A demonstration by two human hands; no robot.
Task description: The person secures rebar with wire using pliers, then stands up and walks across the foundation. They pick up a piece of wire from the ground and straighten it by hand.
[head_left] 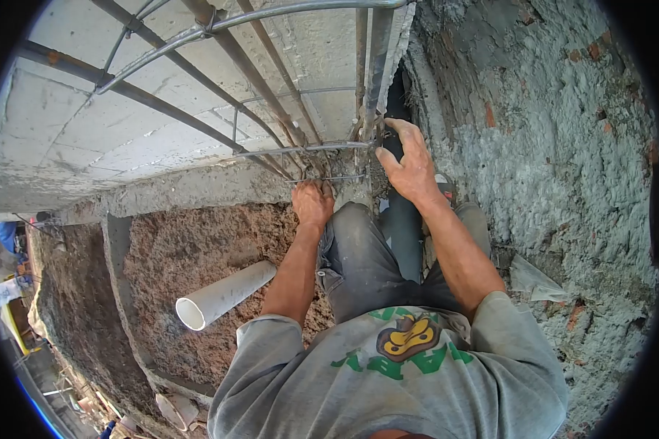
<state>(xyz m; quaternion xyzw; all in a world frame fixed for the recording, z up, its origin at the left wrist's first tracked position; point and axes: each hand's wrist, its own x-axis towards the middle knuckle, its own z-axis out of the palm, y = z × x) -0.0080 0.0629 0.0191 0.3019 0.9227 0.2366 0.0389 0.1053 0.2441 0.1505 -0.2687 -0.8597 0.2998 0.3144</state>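
Observation:
Low in the rebar cage, my left hand [313, 202] is closed, its fingers curled at the lowest thin stirrup [346, 177], near the foot of the bars. The fingertips are partly hidden. My right hand [411, 162] is at the cage's right corner, thumb and fingers apart. Its thumb is close to the end of a higher stirrup [322, 147], and its fingertips reach toward an upright rebar [378, 66]. Above both hands, a larger bent stirrup [271, 12] crosses the long bars, with wire ties at some crossings.
A smooth pale wall [66, 139] stands behind the cage, and a rough mortared wall [556, 154] rises at my right. A white pipe [234, 293] juts from the dirt [183, 256] at left. A dark grey pipe [406, 234] runs between my legs. Site clutter lies far left.

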